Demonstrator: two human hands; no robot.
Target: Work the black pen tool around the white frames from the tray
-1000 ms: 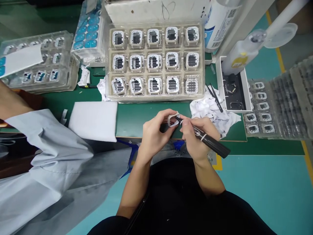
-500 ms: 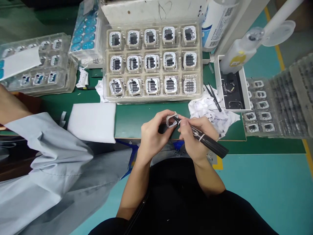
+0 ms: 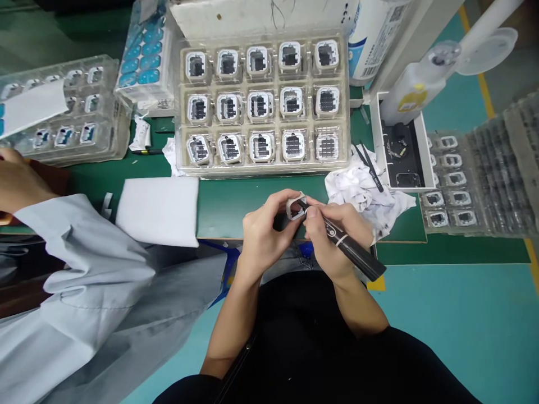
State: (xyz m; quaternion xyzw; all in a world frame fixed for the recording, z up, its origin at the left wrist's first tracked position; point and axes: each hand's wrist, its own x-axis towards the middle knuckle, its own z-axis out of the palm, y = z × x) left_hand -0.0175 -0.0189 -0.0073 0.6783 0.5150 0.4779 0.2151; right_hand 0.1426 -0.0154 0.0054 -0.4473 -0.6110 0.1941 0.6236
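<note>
Between thumb and fingers, my left hand [image 3: 267, 230] pinches a small white frame [image 3: 290, 210] above the front edge of the green table. My right hand [image 3: 337, 238] is closed around a black marker [image 3: 357, 255], whose tip meets the frame's inner side; the exact contact spot is too small to make out. Behind both hands lies a clear plastic tray [image 3: 309, 170] with rows of similar white frames. A crumpled, stained white cloth [image 3: 357, 193] rests right of my hands, with black tweezers [image 3: 370, 168] on top.
At left are a white foam sheet [image 3: 158, 212] and a co-worker's sleeve [image 3: 88, 269]. A white box [image 3: 426, 151] holding a bottle [image 3: 415, 92] stands at right, beside stacked trays [image 3: 497, 174]. Another tray [image 3: 113, 137] sits at the back left.
The marker's rear end has swung slightly left and down with my right hand. My left hand keeps its hold on the frame. The co-worker's arm has shifted slightly.
</note>
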